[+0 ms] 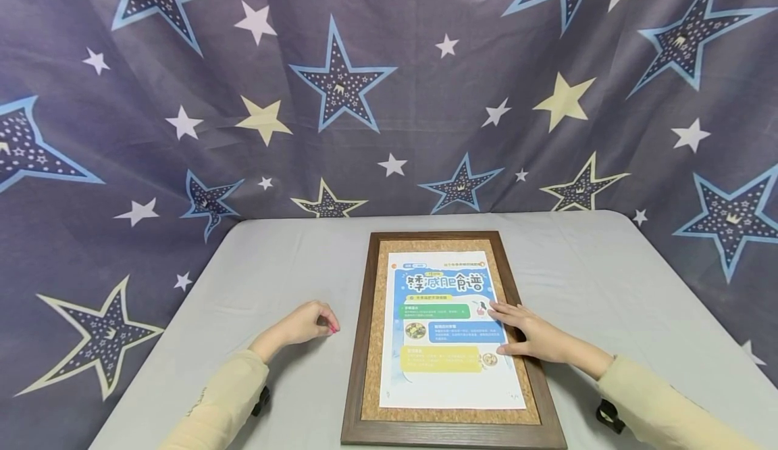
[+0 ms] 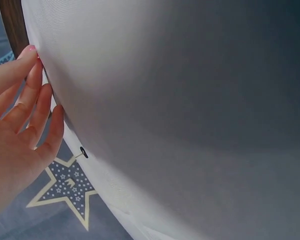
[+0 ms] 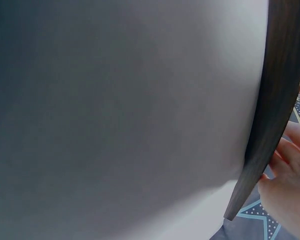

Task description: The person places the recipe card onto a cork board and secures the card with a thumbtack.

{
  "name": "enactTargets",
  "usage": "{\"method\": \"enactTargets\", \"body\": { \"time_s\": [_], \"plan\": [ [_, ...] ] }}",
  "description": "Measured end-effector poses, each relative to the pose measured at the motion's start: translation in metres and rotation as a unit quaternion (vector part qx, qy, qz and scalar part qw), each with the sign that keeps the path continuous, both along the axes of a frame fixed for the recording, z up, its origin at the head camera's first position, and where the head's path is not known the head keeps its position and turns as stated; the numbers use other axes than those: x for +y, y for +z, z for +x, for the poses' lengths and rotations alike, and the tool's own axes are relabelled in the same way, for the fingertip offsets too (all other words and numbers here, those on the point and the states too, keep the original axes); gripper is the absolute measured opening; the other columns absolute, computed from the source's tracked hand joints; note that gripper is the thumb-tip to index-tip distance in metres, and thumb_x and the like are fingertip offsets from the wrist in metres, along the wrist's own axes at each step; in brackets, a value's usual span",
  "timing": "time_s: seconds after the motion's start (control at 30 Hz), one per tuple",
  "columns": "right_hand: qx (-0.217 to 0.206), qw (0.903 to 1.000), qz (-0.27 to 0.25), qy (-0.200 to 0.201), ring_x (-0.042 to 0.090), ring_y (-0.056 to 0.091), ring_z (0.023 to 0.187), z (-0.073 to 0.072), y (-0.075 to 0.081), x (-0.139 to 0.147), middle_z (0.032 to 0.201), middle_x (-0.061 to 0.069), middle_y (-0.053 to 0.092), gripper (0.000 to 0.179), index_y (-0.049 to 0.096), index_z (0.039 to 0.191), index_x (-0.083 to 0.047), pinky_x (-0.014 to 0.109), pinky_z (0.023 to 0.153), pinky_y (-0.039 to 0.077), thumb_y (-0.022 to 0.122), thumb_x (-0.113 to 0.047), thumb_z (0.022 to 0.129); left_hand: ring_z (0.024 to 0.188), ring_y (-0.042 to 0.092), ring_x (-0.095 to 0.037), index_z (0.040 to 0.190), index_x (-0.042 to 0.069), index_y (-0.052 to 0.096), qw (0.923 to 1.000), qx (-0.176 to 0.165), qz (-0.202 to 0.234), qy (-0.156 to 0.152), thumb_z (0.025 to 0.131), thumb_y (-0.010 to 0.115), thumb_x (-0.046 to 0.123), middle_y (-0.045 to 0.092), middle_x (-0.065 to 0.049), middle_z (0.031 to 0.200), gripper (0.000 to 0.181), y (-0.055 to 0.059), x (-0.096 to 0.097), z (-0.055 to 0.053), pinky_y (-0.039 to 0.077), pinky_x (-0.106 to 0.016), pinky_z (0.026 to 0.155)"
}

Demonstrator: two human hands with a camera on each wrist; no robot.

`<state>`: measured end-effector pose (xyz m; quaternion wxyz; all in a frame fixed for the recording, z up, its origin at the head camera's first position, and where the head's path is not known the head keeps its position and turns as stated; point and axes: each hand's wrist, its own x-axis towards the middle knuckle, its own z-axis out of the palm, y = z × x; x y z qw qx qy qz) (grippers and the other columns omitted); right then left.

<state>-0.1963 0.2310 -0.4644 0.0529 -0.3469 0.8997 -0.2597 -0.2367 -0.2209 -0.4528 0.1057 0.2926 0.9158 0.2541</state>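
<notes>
A cork board [image 1: 374, 382] in a dark brown wooden frame [image 1: 358, 342] lies flat on the table. On the cork sits a printed poster [image 1: 450, 392] with a blue header, large Chinese characters and green, blue and yellow text bands. My right hand [image 1: 537, 335] lies across the right side of the frame, its extended fingertips over the poster's right edge. To the left of the frame, my left hand [image 1: 304, 323] rests low over the table with loosely bent fingers. Its thumb and index tips are close together in the left wrist view, and nothing shows between them.
The table [image 1: 273, 254] has a pale grey cloth. Behind and beside it hangs a dark curtain [image 1: 413, 132] with a star print. Black wrist devices sit under both sleeves, one near the left sleeve [image 1: 225, 396] and one near the right sleeve [image 1: 656, 403].
</notes>
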Motion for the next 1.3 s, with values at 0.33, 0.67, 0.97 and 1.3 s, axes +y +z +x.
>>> {"method": "enactTargets", "body": {
  "time_s": [0.33, 0.67, 0.97, 1.3],
  "plan": [
    [0.007, 0.9999, -0.006, 0.008, 0.042, 0.026, 0.124, 0.001, -0.001, 0.000, 0.136, 0.025, 0.030, 0.068, 0.039, 0.129, 0.006, 0.055, 0.098, 0.015, 0.061, -0.036, 0.081, 0.077, 0.055, -0.013, 0.077, 0.009, 0.068, 0.9999, -0.009, 0.006, 0.006, 0.075, 0.065, 0.003, 0.062, 0.002, 0.077, 0.007, 0.001, 0.001, 0.001, 0.044, -0.033, 0.076],
    [0.006, 0.9999, -0.008, 0.005, 0.042, 0.026, 0.124, 0.001, -0.001, 0.001, 0.137, 0.025, 0.030, 0.068, 0.039, 0.129, 0.006, 0.055, 0.098, 0.015, 0.062, -0.036, 0.080, 0.075, 0.055, -0.010, 0.080, 0.006, 0.068, 0.9979, -0.034, 0.055, -0.003, 0.077, 0.062, 0.000, 0.064, -0.002, 0.080, 0.009, 0.005, 0.007, 0.004, 0.044, -0.022, 0.069],
    [0.024, 0.9996, -0.009, 0.005, 0.042, 0.028, 0.123, 0.000, -0.002, 0.000, 0.135, 0.025, 0.032, 0.067, 0.041, 0.128, 0.006, 0.057, 0.097, 0.016, 0.063, -0.036, 0.080, 0.073, 0.058, -0.013, 0.085, 0.002, 0.067, 0.9940, -0.066, 0.086, 0.013, 0.077, 0.060, -0.001, 0.065, -0.004, 0.081, 0.011, 0.011, 0.020, 0.009, 0.047, -0.020, 0.067],
    [0.008, 0.9999, -0.005, -0.002, 0.040, 0.026, 0.125, 0.000, -0.002, 0.001, 0.137, 0.022, 0.031, 0.068, 0.040, 0.129, 0.004, 0.056, 0.098, 0.015, 0.063, -0.035, 0.079, 0.077, 0.058, -0.012, 0.088, 0.004, 0.068, 0.9925, -0.066, 0.102, 0.005, 0.079, 0.061, 0.006, 0.066, -0.002, 0.084, 0.011, 0.019, 0.039, 0.015, 0.046, -0.026, 0.072]
  ]
}}
